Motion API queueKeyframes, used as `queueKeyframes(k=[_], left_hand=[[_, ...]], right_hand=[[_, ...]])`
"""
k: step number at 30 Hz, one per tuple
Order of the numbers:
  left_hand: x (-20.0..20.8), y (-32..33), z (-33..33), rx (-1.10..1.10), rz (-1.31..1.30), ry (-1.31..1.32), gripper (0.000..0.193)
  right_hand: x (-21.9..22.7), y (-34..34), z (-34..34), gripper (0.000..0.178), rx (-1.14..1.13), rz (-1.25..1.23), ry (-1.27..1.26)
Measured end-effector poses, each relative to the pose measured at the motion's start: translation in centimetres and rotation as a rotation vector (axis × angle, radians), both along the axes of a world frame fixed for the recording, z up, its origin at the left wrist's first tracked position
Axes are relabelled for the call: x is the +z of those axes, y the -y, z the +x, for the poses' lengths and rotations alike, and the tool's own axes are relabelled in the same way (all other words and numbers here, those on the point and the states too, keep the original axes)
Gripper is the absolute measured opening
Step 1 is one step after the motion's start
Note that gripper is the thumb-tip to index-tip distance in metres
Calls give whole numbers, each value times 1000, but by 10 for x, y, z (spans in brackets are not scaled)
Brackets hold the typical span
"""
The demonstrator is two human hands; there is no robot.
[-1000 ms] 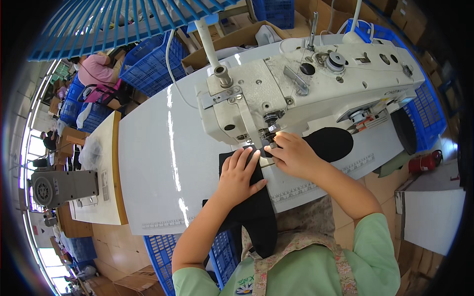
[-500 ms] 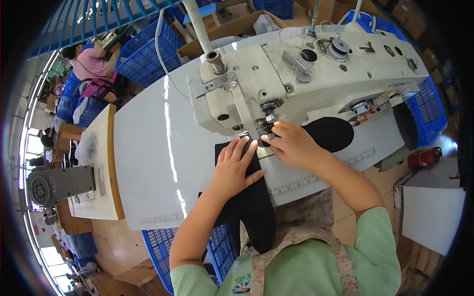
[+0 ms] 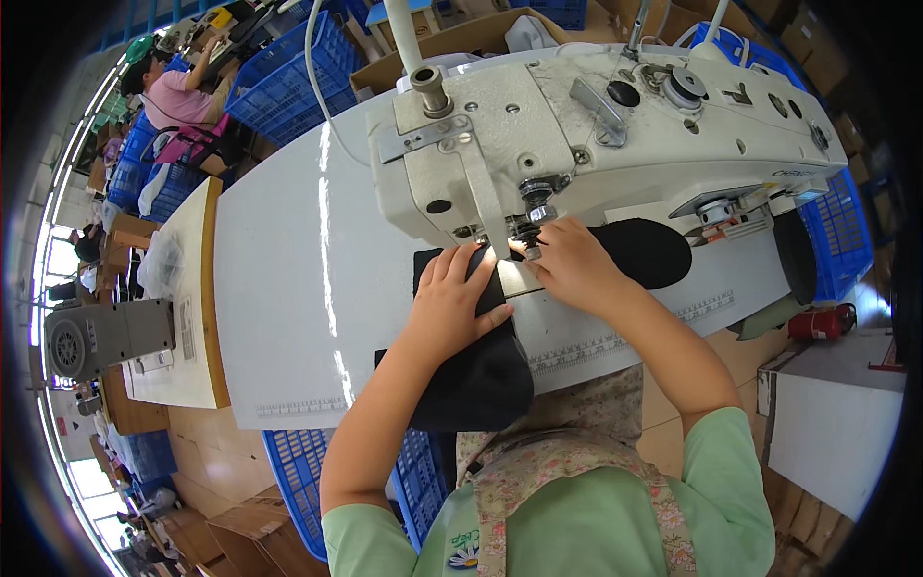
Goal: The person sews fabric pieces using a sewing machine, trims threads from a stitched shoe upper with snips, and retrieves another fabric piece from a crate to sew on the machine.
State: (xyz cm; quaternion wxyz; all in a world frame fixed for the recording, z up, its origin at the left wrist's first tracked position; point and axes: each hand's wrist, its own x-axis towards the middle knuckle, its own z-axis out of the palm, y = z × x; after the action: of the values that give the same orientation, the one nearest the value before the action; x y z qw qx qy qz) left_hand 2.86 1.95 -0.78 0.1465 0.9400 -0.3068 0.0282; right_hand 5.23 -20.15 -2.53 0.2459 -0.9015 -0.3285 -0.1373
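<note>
My left hand (image 3: 450,300) lies flat with fingers spread on a black fabric piece (image 3: 476,380), which spreads toward the table's front edge. Its fingertips reach the presser foot area of a white sewing machine (image 3: 519,125). My right hand (image 3: 582,266) is closed in a pinch just right of the needle area, where a dark edge of the fabric shows at the thumb and forefinger. The fingertips partly hide what they grip. Beyond the right hand lies a rounded black fabric part (image 3: 642,254); whether it joins the other piece is hidden.
The white tabletop (image 3: 279,288) carries printed rulers along its front edge. A dark oval piece (image 3: 793,252) sits at the table's right end. Below the table stands a blue crate (image 3: 418,490). A red fire extinguisher (image 3: 820,322) is at right; a seated person (image 3: 183,101) works far left.
The black fabric's narrow end that hung over the front edge has been drawn up and now looks broader and folded. Both hands stay by the needle; the view has shifted slightly.
</note>
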Motion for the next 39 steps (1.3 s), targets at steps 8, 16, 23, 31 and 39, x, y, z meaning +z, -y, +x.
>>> queueKeyframes(k=[8,16,23,31,39], left_hand=[[-3,0,0,12,37,-10,69],[-7,0,1,10,39,16,69],[-8,-1,1,29,46,2,68],[-7,6,0,32,38,-47,65],[-6,4,-2,26,58,-37,66]], right_hand=[[2,1,-1,17,-19,30,-26],[4,0,-1,19,-31,27,-36],[29,22,-29,18,-72,149,134],[-1,166,-89,21,-934,245,348],[-3,152,-84,44,-801,-39,34]])
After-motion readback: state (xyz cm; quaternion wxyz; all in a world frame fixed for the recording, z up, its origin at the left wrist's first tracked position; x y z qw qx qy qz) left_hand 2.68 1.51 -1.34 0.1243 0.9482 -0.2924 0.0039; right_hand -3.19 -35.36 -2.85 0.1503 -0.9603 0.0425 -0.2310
